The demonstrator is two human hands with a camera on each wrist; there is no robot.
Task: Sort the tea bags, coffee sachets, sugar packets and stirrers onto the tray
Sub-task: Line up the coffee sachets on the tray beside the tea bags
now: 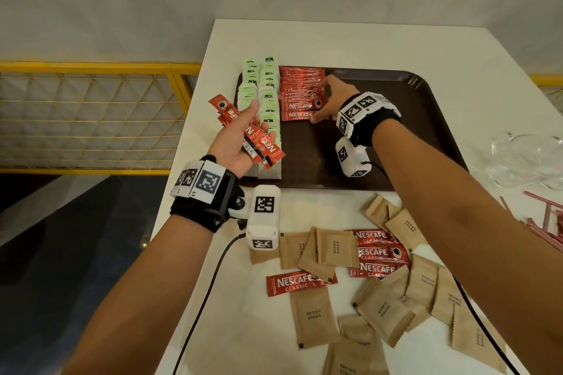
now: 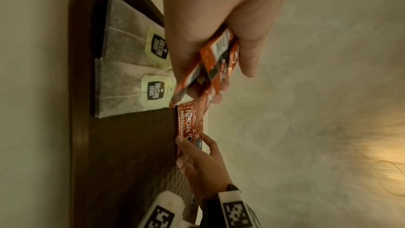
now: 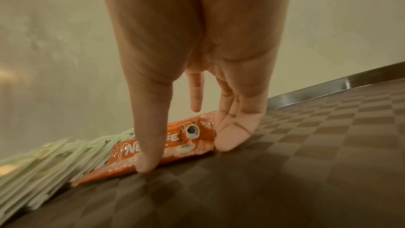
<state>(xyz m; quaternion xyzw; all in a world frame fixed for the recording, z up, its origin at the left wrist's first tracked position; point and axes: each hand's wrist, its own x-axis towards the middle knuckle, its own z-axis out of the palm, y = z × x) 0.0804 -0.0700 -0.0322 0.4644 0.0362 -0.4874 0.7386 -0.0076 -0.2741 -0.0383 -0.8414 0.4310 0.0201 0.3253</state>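
Head view shows the left hand (image 1: 236, 138) cupping spare coffee sachets (image 1: 256, 134) as a ready supply, while the right hand (image 1: 330, 100), fingers nearly straight, squares the overlapping sachet row (image 1: 300, 94) beside the tea bags (image 1: 263, 91) on the tray (image 1: 411, 131).

Dark brown checker-textured plastic tray (image 1: 426, 119) at 12 o'clock carries pale green-tagged paper tea bags (image 1: 259, 91) and red white-lettered foil coffee sachets (image 1: 300, 91); tan paper sugar packets (image 1: 313, 313) at 6 o'clock on white table (image 1: 304, 39).
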